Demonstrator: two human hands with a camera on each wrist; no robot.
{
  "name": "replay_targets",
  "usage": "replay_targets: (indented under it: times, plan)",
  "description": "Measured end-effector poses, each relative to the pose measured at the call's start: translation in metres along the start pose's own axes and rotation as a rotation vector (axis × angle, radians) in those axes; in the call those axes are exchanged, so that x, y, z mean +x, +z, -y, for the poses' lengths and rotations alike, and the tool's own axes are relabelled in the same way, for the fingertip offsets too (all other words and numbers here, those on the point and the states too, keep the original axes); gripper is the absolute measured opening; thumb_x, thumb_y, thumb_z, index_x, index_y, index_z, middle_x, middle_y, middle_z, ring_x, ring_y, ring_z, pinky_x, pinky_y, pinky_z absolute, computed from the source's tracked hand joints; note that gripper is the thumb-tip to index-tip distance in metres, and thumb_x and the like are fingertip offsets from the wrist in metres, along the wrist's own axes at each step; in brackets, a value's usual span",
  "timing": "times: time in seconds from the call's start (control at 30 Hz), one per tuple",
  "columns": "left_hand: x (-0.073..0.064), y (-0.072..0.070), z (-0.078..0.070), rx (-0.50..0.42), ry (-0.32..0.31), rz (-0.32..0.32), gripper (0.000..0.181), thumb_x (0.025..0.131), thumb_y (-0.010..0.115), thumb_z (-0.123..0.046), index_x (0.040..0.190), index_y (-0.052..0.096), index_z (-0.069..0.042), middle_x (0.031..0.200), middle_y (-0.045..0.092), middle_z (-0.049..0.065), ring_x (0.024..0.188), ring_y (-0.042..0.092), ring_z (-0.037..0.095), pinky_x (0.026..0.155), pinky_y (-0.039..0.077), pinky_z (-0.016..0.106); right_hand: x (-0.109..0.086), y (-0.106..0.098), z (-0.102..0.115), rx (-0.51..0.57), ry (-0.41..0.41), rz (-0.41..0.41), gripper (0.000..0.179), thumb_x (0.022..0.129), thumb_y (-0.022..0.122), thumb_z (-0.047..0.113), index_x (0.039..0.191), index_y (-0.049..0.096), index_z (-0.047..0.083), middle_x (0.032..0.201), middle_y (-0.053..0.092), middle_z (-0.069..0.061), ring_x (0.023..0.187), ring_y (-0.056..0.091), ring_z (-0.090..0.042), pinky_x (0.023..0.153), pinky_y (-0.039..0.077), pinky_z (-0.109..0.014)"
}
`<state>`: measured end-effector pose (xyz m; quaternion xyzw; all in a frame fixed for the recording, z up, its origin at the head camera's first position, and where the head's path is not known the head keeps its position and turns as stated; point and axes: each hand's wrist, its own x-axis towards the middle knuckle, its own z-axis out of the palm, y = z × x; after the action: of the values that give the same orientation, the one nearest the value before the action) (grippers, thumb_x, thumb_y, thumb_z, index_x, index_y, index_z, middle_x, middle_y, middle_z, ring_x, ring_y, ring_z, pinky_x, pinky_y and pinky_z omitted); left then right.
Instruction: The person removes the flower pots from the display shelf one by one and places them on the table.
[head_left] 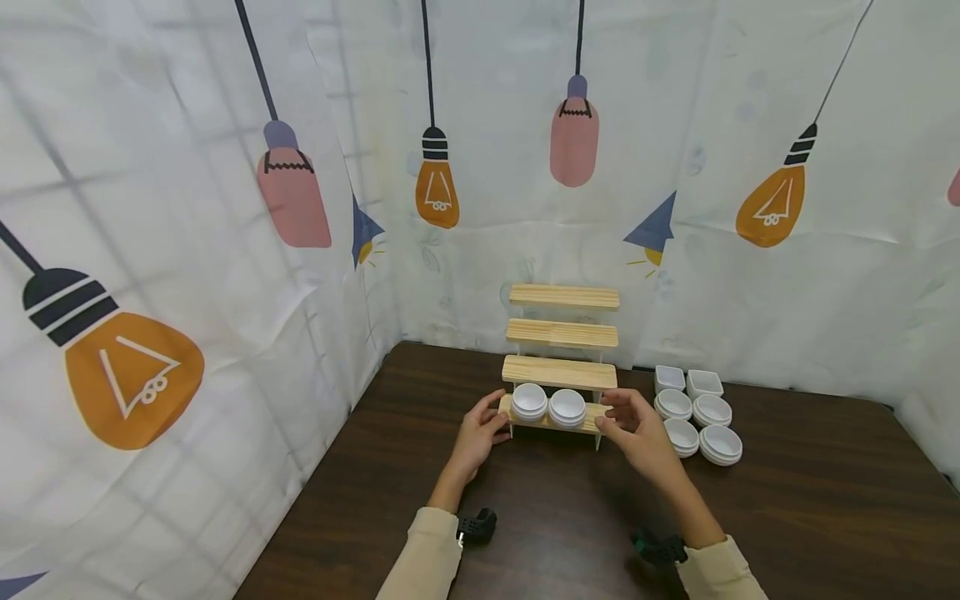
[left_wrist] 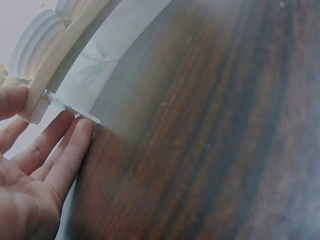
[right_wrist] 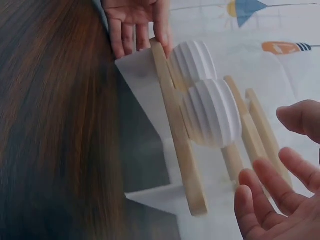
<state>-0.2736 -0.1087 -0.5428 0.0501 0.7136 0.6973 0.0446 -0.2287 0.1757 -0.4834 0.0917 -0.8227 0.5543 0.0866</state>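
A four-tier display stand has pale wooden shelves (head_left: 558, 372) on thin, clear supports. On its lowest board (head_left: 592, 413) two white ribbed round bowls (head_left: 529, 401) (right_wrist: 212, 114) sit side by side, each looking like a small stack. My left hand (head_left: 474, 435) pinches the left end of that board, thumb at the top and fingers below, beside the clear support (left_wrist: 70, 107). At the board's right end, my right hand (head_left: 641, 437) hovers with fingers spread and relaxed; the right wrist view shows a gap between it and the wood.
White square dishes (head_left: 669, 378) and several round white bowls (head_left: 721, 444) stand in rows right of the stand, close beyond my right hand. A printed white curtain (head_left: 480, 275) hangs behind the dark wooden table (head_left: 540, 517). Each wrist wears a black strap device (head_left: 477, 526).
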Motion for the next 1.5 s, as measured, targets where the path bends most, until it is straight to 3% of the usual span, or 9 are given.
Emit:
replay_targets:
  times: [0.57, 0.67, 0.93, 1.17, 1.5]
  plan:
    - [-0.001, 0.001, -0.001, -0.009, 0.007, 0.006, 0.05, 0.106, 0.055, -0.012, 0.155, 0.043, -0.008, 0.116, 0.067, 0.02, 0.111, 0.065, 0.029, 0.092, 0.062, 0.044, 0.012, 0.025, -0.008, -0.024, 0.1, 0.012, 0.052, 0.09, 0.079, 0.022, 0.135, 0.056, 0.007, 0.135, 0.061, -0.015, 0.121, 0.061, -0.032, 0.103, 0.053, -0.046]
    - [-0.001, 0.001, -0.003, -0.019, 0.004, 0.013, 0.05, 0.106, 0.054, -0.01, 0.155, 0.043, -0.006, 0.116, 0.068, 0.02, 0.11, 0.065, 0.029, 0.093, 0.061, 0.047, 0.013, 0.027, -0.007, -0.021, 0.115, 0.009, 0.053, 0.09, 0.08, 0.022, 0.135, 0.056, 0.008, 0.135, 0.062, -0.015, 0.121, 0.061, -0.032, 0.103, 0.053, -0.044]
    - [0.0, 0.0, -0.004, -0.015, 0.006, 0.017, 0.05, 0.105, 0.054, -0.006, 0.154, 0.043, -0.003, 0.114, 0.068, 0.022, 0.112, 0.063, 0.038, 0.093, 0.061, 0.05, 0.016, 0.034, -0.01, -0.009, 0.124, 0.004, 0.055, 0.089, 0.081, 0.022, 0.136, 0.057, 0.007, 0.131, 0.064, -0.016, 0.118, 0.062, -0.03, 0.093, 0.053, -0.025]
    - [-0.001, 0.0, -0.003, -0.002, 0.011, 0.005, 0.05, 0.106, 0.055, -0.011, 0.155, 0.043, -0.008, 0.115, 0.068, 0.019, 0.106, 0.064, 0.023, 0.093, 0.061, 0.049, 0.018, 0.039, -0.011, -0.011, 0.124, -0.01, 0.055, 0.087, 0.083, 0.021, 0.135, 0.058, 0.007, 0.128, 0.065, -0.015, 0.115, 0.063, -0.029, 0.092, 0.053, -0.025]
    - [-0.007, -0.001, -0.019, -0.013, 0.003, 0.031, 0.05, 0.105, 0.054, -0.004, 0.153, 0.043, 0.0, 0.112, 0.067, 0.021, 0.107, 0.064, 0.031, 0.096, 0.059, 0.055, 0.02, 0.044, -0.007, -0.047, 0.109, -0.023, 0.056, 0.086, 0.083, 0.02, 0.134, 0.059, 0.005, 0.126, 0.065, -0.014, 0.112, 0.062, -0.028, 0.092, 0.052, -0.031]
